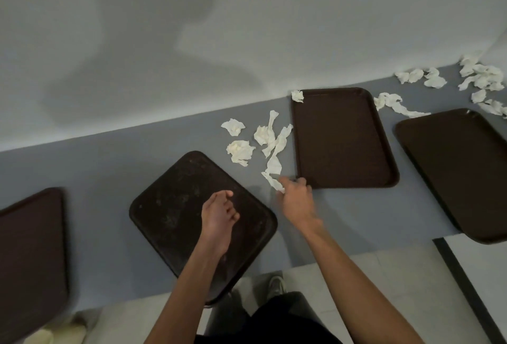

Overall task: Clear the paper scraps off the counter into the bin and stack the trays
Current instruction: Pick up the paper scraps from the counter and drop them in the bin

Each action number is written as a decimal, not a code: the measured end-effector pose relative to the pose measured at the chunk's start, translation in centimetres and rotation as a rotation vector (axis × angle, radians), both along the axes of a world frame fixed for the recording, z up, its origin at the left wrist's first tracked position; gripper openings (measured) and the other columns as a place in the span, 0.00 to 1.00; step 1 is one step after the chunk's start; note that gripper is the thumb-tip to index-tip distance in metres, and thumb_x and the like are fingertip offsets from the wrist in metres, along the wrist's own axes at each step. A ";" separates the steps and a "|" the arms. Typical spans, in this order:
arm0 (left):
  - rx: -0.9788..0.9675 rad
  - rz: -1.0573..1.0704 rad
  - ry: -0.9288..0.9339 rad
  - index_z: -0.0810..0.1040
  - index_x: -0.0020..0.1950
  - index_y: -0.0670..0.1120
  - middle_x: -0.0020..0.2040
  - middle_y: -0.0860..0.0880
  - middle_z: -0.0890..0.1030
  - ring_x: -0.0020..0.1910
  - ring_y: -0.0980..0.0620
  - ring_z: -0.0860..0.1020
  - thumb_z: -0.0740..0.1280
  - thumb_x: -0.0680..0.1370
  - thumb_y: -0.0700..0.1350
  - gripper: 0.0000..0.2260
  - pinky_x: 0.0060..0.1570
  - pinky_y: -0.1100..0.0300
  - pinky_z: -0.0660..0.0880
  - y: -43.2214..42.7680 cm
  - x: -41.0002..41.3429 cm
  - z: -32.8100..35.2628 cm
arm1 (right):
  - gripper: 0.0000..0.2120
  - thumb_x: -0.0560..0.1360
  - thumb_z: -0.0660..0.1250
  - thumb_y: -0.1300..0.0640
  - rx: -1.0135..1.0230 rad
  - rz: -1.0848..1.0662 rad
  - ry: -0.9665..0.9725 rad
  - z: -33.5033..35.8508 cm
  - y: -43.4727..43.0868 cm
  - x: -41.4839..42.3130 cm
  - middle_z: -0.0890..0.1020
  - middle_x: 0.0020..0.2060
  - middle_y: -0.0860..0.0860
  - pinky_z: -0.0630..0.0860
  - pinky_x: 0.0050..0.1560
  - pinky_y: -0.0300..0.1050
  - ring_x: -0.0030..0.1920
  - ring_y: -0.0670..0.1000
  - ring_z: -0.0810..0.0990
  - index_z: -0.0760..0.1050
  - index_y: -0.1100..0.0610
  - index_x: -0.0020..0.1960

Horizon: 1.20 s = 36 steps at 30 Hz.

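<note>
Stood at a long grey counter (109,168) with four dark brown trays flat on it, none stacked. Found the far left tray (30,261) well off to the left of both hands, and the right tray (461,173) well off to the right of the pinch, its near end past the counter edge. Held the left hand (218,217) over the turned tray (170,206), fingers loosely curled, nothing in them. Reached the right hand (297,198) up to the near left corner of the middle tray (343,137); looked blurry, but pinched the near end of the long paper strip (277,151) in its fingertips. Saw a heap of scraps (482,77) far to the right of the pinch, by the wall. Saw a twisted strip (395,103) on the counter past the middle tray. Saw the long paper strip run away from the pinch, flat on the counter, just beside the middle tray. Saw three crumpled scraps (240,151) past the pinch and a bit to its left, close together. Saw one small scrap (297,95) at the far left corner of the middle tray.
</note>
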State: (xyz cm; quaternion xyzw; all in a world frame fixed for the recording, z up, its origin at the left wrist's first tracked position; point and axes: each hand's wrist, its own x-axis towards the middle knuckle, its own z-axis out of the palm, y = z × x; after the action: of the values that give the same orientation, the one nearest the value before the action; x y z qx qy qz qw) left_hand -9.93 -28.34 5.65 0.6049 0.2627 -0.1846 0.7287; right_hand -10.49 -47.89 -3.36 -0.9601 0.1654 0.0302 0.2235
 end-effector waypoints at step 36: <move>0.246 0.476 -0.140 0.73 0.67 0.40 0.48 0.41 0.83 0.39 0.52 0.80 0.56 0.88 0.39 0.10 0.44 0.56 0.77 58.7 -35.9 -2.5 | 0.15 0.75 0.74 0.65 0.646 0.706 0.171 6.3 62.6 -23.2 0.87 0.40 0.36 0.75 0.43 0.31 0.41 0.41 0.84 0.87 0.44 0.45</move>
State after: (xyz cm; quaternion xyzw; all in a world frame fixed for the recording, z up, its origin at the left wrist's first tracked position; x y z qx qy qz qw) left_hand -45.87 30.37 3.18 0.6215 0.3669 0.0673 0.6889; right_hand -33.65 14.72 2.93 -0.8332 -0.1703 0.2328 0.4717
